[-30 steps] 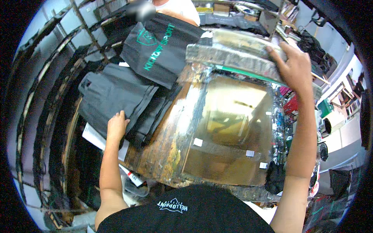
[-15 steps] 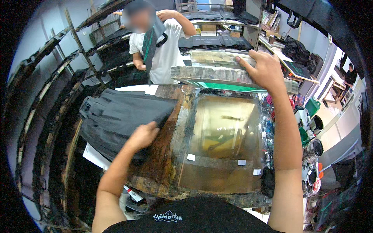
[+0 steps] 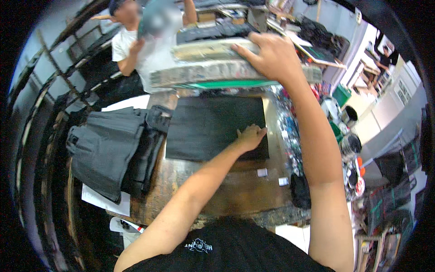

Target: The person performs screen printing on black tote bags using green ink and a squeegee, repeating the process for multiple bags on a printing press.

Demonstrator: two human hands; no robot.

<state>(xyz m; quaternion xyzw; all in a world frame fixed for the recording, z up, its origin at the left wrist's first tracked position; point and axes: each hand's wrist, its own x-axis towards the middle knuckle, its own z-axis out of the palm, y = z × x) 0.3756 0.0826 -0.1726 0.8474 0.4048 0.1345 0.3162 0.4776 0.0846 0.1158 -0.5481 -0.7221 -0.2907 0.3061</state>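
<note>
A flat black fabric piece (image 3: 208, 127) lies spread on the worn brown printing board (image 3: 235, 190). My left hand (image 3: 250, 136) rests flat on the fabric's right edge, fingers apart. My right hand (image 3: 272, 56) grips the front edge of a paint-stained screen frame (image 3: 213, 68), which is held raised above the far end of the board. A green strip shows along the frame's underside.
A stack of dark folded garments (image 3: 108, 149) lies left of the board, on white paper (image 3: 102, 201). Another person in a white shirt (image 3: 145, 50) stands behind the frame. Paint tins (image 3: 346, 118) and cluttered tools line the right side. Metal racks curve along the left.
My left hand left the garment stack and laid a black fabric piece over the board, which was bare and glossy before. My right hand still holds the frame up.
</note>
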